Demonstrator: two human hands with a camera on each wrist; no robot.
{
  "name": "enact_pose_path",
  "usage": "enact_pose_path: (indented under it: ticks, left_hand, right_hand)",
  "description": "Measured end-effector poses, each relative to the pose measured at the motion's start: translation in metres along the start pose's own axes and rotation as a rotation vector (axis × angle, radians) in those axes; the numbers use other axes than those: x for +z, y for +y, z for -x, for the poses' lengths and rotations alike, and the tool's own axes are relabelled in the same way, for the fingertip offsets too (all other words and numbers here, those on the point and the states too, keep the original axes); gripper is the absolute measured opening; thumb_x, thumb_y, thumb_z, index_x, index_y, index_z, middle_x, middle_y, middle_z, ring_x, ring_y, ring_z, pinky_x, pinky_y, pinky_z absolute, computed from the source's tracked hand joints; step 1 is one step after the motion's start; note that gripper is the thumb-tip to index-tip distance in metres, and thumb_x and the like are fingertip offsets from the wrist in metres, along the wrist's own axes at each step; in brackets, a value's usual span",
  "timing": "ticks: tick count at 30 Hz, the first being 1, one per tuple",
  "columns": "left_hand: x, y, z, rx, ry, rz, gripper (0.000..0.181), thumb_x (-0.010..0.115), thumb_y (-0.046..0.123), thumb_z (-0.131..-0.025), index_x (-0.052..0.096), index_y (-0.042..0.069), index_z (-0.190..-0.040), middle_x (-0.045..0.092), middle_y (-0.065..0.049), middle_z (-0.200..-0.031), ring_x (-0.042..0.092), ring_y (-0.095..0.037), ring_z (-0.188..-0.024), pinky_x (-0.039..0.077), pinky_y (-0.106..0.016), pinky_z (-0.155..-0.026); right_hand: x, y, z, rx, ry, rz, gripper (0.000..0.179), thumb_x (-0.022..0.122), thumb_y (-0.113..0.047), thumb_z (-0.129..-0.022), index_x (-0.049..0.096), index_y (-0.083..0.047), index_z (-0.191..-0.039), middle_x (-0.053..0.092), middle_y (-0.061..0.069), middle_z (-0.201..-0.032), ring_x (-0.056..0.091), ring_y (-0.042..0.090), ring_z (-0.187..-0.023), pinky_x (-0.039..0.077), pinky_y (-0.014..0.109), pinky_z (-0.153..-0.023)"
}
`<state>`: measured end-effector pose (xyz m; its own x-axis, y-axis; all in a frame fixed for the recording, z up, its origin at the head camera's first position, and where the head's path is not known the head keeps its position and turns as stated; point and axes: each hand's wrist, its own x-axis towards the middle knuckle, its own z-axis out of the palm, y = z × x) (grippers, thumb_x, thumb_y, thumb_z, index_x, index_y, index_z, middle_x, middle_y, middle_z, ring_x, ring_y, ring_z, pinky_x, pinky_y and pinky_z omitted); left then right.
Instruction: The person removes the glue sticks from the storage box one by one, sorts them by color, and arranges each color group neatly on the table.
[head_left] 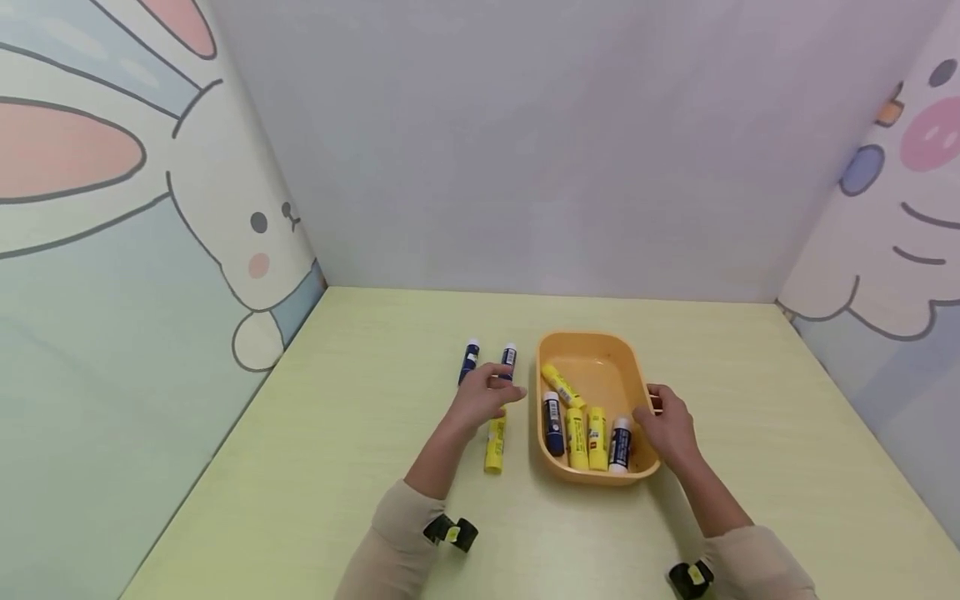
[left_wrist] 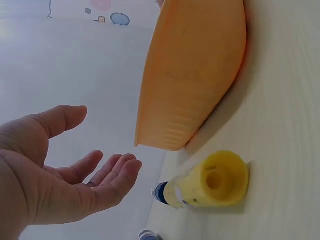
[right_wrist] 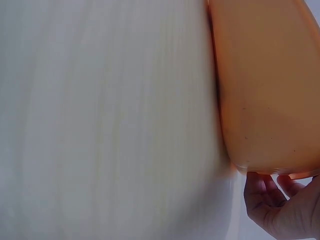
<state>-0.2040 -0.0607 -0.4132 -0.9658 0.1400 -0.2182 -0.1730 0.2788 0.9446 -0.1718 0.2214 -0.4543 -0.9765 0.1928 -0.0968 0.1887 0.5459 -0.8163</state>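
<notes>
An orange plastic basket (head_left: 600,478) stands on the table with several yellow and dark blue glue sticks in it, including a yellow glue stick (head_left: 597,439) and a blue one (head_left: 552,423). My right hand (head_left: 670,423) grips the basket's right rim, thumb inside and fingers outside. Left of the basket hangs my left hand (head_left: 480,398), fingers relaxed and apart, holding nothing. Below it a yellow glue stick (head_left: 495,446) lies on the table; the left wrist view shows its hollow end (left_wrist: 220,180) towards the camera. Two blue glue sticks, one left (head_left: 469,360) and one right (head_left: 509,358), lie beyond the hand.
The pale yellow table (head_left: 337,433) meets a grey back wall (head_left: 525,167). Side walls carry a painted rabbit (head_left: 225,192) on the left and a pink-snouted animal (head_left: 885,217) on the right. A black wrist camera (head_left: 452,532) sits at the left sleeve.
</notes>
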Motion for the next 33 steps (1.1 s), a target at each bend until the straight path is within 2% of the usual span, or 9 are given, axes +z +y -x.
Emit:
enact_pose_path:
  ticks: [10,17,22,26,30,33]
  left_hand:
    - [0.014,0.017,-0.008,0.015,-0.026,0.093,0.05,0.073,0.018,-0.081,0.054,0.007,-0.126,0.061,-0.006,-0.1,0.059,-0.019,-0.09,0.054,-0.034,-0.07]
    - [0.022,0.024,-0.015,0.02,-0.088,0.17,0.051,0.071,0.018,-0.083,0.053,0.004,-0.128,0.061,-0.008,-0.101,0.059,-0.032,-0.1,0.053,-0.037,-0.075]
    - [0.028,0.032,-0.021,0.003,-0.109,0.146,0.052,0.071,0.02,-0.083,0.052,0.002,-0.128,0.061,-0.008,-0.104,0.058,-0.033,-0.102,0.053,-0.036,-0.075]
    - [0.032,0.038,-0.026,-0.006,-0.155,0.122,0.055,0.071,0.023,-0.084,0.05,-0.001,-0.129,0.061,-0.009,-0.106,0.059,-0.034,-0.101,0.053,-0.034,-0.074]
    - [0.041,0.041,-0.032,-0.01,-0.195,0.159,0.053,0.071,0.021,-0.083,0.052,-0.001,-0.127,0.062,-0.011,-0.106,0.059,-0.034,-0.101,0.053,-0.035,-0.075]
    - [0.05,0.042,-0.035,-0.037,-0.199,0.185,0.051,0.073,0.02,-0.082,0.054,0.001,-0.126,0.061,-0.011,-0.108,0.058,-0.034,-0.103,0.051,-0.039,-0.081]
  right_hand:
    - [0.0,-0.003,0.001,-0.005,-0.007,-0.011,0.049,0.047,-0.009,-0.089,0.035,0.009,-0.133,0.045,0.03,-0.12,0.049,0.041,-0.105,0.047,0.049,-0.084]
    - [0.0,-0.004,0.002,-0.006,-0.007,-0.013,0.048,0.049,-0.007,-0.09,0.036,0.009,-0.133,0.047,0.03,-0.119,0.05,0.04,-0.102,0.048,0.048,-0.082]
    - [0.0,-0.003,0.001,-0.005,-0.01,-0.011,0.048,0.049,-0.007,-0.09,0.035,0.009,-0.133,0.046,0.03,-0.12,0.05,0.041,-0.103,0.048,0.048,-0.083]
    - [0.0,-0.002,0.0,-0.01,-0.004,-0.012,0.048,0.048,-0.008,-0.09,0.036,0.009,-0.133,0.046,0.03,-0.119,0.05,0.041,-0.103,0.048,0.048,-0.083]
    - [0.0,-0.001,-0.001,-0.01,-0.007,-0.009,0.048,0.048,-0.008,-0.09,0.035,0.009,-0.133,0.046,0.03,-0.119,0.05,0.04,-0.103,0.048,0.048,-0.082]
    - [0.0,-0.001,-0.002,-0.005,-0.013,-0.013,0.049,0.047,-0.009,-0.089,0.035,0.009,-0.133,0.046,0.029,-0.12,0.049,0.04,-0.103,0.048,0.048,-0.082]
